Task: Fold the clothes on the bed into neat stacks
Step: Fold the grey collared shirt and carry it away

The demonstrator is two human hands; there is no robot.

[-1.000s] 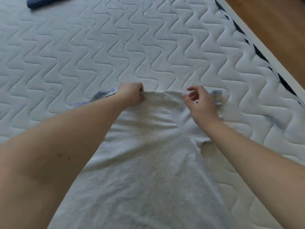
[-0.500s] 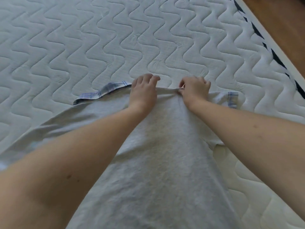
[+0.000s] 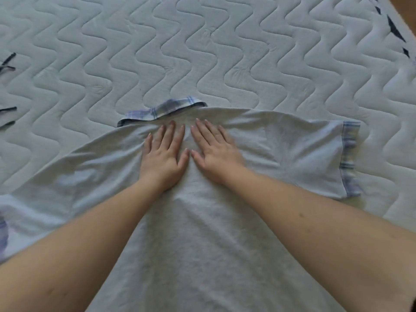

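Note:
A pale grey short-sleeved shirt (image 3: 202, 244) lies flat on the quilted white mattress (image 3: 202, 52), collar end away from me. Its plaid blue collar (image 3: 162, 110) sticks out at the top, and the right sleeve ends in a plaid cuff (image 3: 349, 158). The left sleeve spreads toward the lower left edge of the view. My left hand (image 3: 163, 158) and my right hand (image 3: 217, 154) press flat on the fabric side by side just below the collar, fingers straight, thumbs nearly touching. Small creases run out from under both palms.
The mattress edge with dark trim marks (image 3: 394, 30) runs along the upper right, with wooden floor beyond it. Thin dark strands (image 3: 7, 64) lie at the left edge. Bare quilted mattress stretches beyond the collar.
Both hands have let go of the neckline they were pinching and now lie flat just below the collar. The shirt's shoulders and sleeves lie more spread out.

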